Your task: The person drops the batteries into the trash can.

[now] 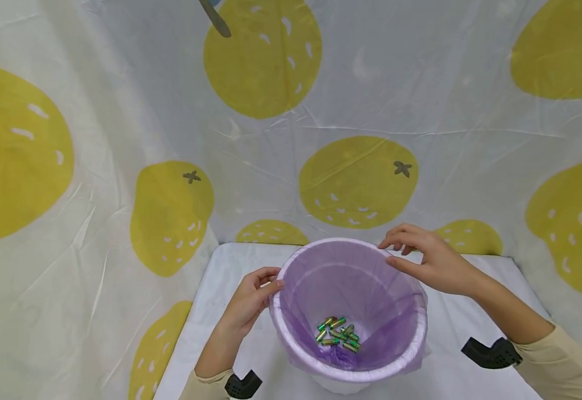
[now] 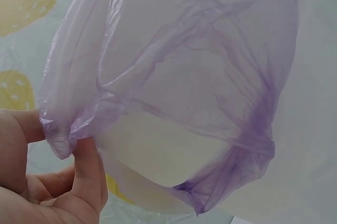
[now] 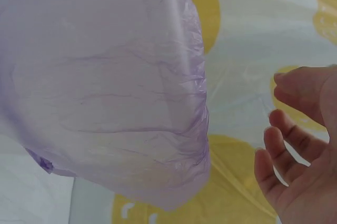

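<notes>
A white bin lined with a thin purple plastic bag (image 1: 341, 266) stands tilted toward me, its mouth facing up. Several small green and gold batteries (image 1: 338, 335) lie at the bottom, on the liner. My left hand (image 1: 250, 297) pinches the bag-covered rim at the left; in the left wrist view, thumb and fingers hold the folded purple film (image 2: 60, 134). Beside the far right of the rim, my right hand (image 1: 431, 261) has its fingers loosely bent. The right wrist view shows that hand (image 3: 305, 150) apart from the bag (image 3: 131, 103), holding nothing.
The bin rests on a white table (image 1: 195, 333). Behind and at both sides hangs a pale curtain (image 1: 250, 150) printed with yellow fruit. A black wrist mount (image 1: 243, 385) sits at the left sleeve, another black mount (image 1: 492, 354) at the right.
</notes>
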Tool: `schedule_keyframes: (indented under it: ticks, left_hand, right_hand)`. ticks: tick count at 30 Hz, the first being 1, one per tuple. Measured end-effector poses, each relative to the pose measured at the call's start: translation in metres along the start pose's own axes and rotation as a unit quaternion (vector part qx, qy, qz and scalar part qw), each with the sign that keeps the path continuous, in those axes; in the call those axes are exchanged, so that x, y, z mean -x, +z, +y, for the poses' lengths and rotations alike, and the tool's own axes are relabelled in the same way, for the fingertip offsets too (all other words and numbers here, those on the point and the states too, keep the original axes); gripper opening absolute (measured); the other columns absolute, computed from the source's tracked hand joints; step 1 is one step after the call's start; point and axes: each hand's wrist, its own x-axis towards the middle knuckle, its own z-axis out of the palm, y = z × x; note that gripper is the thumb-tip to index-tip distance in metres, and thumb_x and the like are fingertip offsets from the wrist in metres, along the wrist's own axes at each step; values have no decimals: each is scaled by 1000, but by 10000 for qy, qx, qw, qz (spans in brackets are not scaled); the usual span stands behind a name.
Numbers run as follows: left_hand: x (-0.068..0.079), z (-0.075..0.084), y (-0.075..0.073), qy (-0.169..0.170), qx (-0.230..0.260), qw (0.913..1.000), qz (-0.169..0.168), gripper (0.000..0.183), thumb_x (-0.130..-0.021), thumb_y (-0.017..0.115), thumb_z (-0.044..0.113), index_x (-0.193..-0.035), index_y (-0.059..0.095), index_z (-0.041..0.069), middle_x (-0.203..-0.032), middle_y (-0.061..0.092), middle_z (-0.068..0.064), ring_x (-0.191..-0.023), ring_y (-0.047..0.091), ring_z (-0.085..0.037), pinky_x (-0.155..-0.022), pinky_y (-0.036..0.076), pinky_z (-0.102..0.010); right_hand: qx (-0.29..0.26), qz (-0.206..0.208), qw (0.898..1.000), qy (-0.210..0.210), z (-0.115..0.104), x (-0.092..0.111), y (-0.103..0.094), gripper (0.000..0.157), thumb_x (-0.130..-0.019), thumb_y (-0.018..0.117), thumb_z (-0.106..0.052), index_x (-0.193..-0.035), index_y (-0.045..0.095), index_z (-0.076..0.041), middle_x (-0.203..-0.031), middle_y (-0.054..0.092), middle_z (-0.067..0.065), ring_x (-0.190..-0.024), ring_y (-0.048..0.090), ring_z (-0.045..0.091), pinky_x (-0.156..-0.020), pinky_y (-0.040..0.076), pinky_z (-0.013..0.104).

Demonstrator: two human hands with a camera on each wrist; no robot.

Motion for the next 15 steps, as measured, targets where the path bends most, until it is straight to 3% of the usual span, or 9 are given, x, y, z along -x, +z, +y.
schedule_keyframes:
  ticks: [15]
  left_hand:
    - [3,0,-12,51,-11,10000,66,36,-98,69,4,-126,58,-15,-105,61,-9,-87,64,-15,-73,57,-26]
  right_hand:
    - [18,136,9997,-216,8,13,-3,41,-84,79,8,-117,71,-14,-113,64,-8,-93,61,9,-77,53,22]
